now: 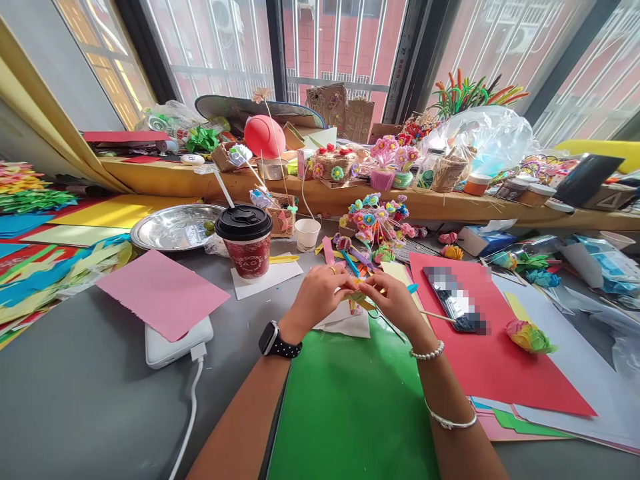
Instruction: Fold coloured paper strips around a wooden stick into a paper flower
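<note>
My left hand and my right hand meet over the far edge of a green paper sheet. Both pinch a small yellow paper piece between their fingertips. A thin wooden stick pokes out to the right of my right hand, and a dark thin tool slants below it. White tissue lies under the hands. Pink and blue paper strips lie just beyond the fingers.
A red paper cup with black lid stands left of the hands, by a metal plate and pink sheet on a white power bank. A phone lies on red paper. Paper flowers crowd the ledge.
</note>
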`<state>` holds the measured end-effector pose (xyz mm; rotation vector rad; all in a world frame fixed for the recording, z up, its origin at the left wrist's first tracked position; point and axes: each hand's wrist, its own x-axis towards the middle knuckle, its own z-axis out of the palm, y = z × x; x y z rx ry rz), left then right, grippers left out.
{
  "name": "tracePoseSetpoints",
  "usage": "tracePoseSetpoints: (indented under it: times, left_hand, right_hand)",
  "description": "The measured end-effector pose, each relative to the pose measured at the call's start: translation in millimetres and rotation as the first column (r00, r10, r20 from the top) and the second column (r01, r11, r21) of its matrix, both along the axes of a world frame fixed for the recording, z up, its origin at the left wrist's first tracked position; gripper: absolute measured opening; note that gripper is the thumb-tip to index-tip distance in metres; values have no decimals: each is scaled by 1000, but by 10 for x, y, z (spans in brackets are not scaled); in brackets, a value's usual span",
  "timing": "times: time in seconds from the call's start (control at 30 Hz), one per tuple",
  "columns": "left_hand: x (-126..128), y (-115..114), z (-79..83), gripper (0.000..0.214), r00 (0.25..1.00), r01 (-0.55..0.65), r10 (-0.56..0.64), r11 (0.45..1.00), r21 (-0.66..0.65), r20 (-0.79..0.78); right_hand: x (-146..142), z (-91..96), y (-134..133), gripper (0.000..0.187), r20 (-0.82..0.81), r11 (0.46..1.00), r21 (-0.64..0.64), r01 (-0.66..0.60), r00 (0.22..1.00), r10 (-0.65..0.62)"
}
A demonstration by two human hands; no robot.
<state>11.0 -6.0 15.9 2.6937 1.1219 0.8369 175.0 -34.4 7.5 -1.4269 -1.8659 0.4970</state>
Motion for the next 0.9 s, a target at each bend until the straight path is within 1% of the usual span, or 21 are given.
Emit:
tracePoseSetpoints:
  times: [0.13, 0.27, 0.53, 0.73, 0.9]
  left_hand:
    - [7, -7, 0, 9, 1000, 25, -25, 1000, 17, 2]
    - [12, -12, 7, 9, 999, 46, -46, 999, 6, -11]
    - [4, -14, 15, 9, 999, 50, -50, 999, -4, -12]
    - [0, -13, 14, 10, 998, 66, -66, 998, -21, -18]
    - [0, -23, 28, 10, 997, 77, -76, 996, -41, 23]
  right_hand:
    - [13, 17, -9, 26, -84, 994, -108, -9, 996, -1]
    - [32, 15, -11, 29, -119, 986, -166, -27, 993, 7]
    - [53, -4, -6, 29, -186, 979, -188, -73, 982, 38]
    - [43, -16, -20, 30, -301, 953, -278, -125, 953, 37]
    - [48, -20, -18, 30, -337, 950, -277, -147, 940, 47]
